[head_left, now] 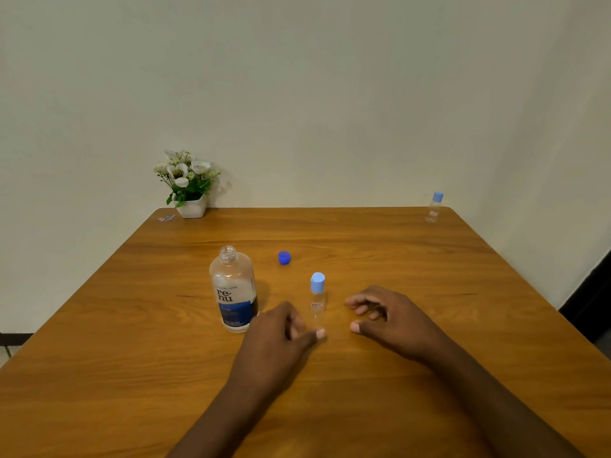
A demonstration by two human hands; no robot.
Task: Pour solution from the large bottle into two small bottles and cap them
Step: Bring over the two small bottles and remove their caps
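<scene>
- Large clear plastic bottle (233, 292) with a blue-and-white "re-nu" label stands upright on the wooden table (413, 266), left of centre, its threaded neck open and uncapped.
- Far behind it, at the far left corner of the table, a white pot of white artificial flowers (189, 183) sits against the wall, with a small flat scrap (166, 218) lying just to its left.
- Round dark blue cap (284, 257) lies loose on the table, to the right of the large bottle's neck and a little farther away, apart from both bottle and hands.
- The left hand (281, 338) rests low on the table just right of the large bottle's base; its fingers are loosely curled, and the thumb tip (320, 333) points right, ending at the foot of the small bottle. Whether it touches cannot be told.
- Small clear bottle with a light blue cap (317, 297) stands upright between the two hands, cap on; nothing grips it.
- The right hand (390, 319) lies to the right of this bottle, a clear gap between them, fingers (358, 304) half curled and slightly apart, thumb pointing left; it holds nothing.
- A second small clear bottle with a light blue cap (434, 208) stands upright at the far right corner, well apart from everything else.
</scene>
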